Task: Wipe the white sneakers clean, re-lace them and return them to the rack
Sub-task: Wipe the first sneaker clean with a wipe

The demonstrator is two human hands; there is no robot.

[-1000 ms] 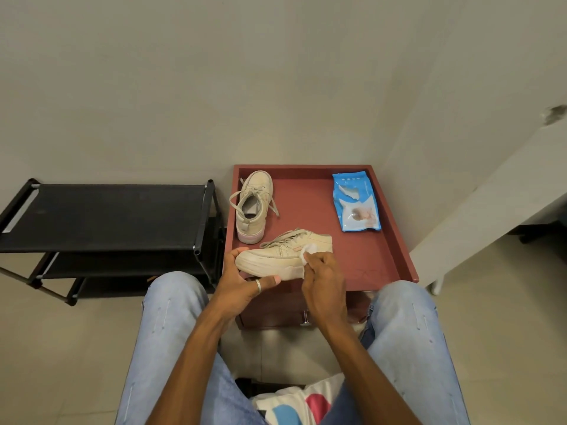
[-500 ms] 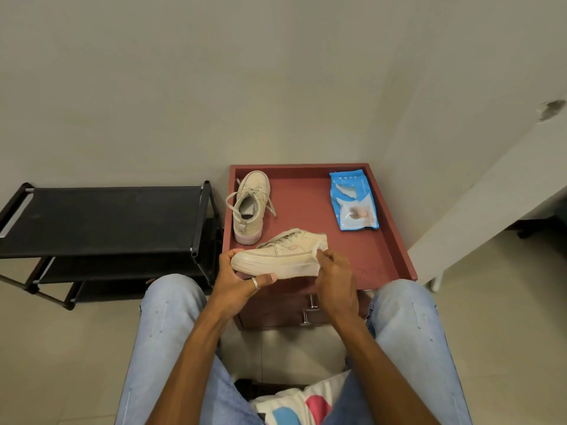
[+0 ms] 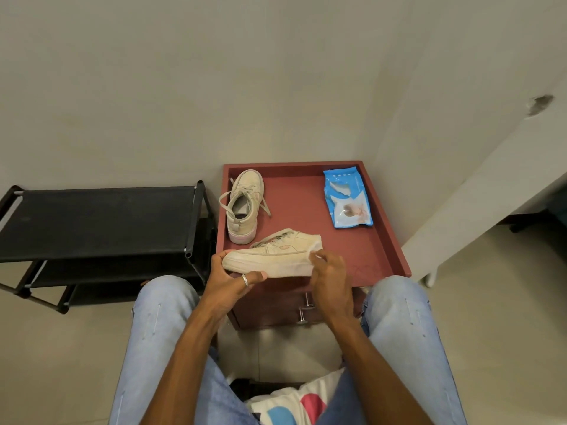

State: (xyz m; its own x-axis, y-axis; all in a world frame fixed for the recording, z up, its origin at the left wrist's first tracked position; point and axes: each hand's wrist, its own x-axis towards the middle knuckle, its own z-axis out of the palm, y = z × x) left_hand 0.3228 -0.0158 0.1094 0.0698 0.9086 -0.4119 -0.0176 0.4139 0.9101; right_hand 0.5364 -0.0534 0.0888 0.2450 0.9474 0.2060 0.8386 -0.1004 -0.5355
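My left hand grips the toe end of a white sneaker, held on its side over the front edge of the red cabinet top, sole facing me. At the heel end, my right hand pinches a white wipe against the shoe. The second white sneaker stands upright at the back left of the cabinet top, its laces loose. The black shoe rack stands to the left with nothing on its top shelf.
A blue pack of wet wipes lies at the back right of the cabinet top. My knees in light jeans flank the cabinet's drawer handles. A white wall panel slants past on the right, a plain wall behind.
The right hand with the wipe has slid from the shoe's side toward its heel end. The left hand keeps its grip on the toe.
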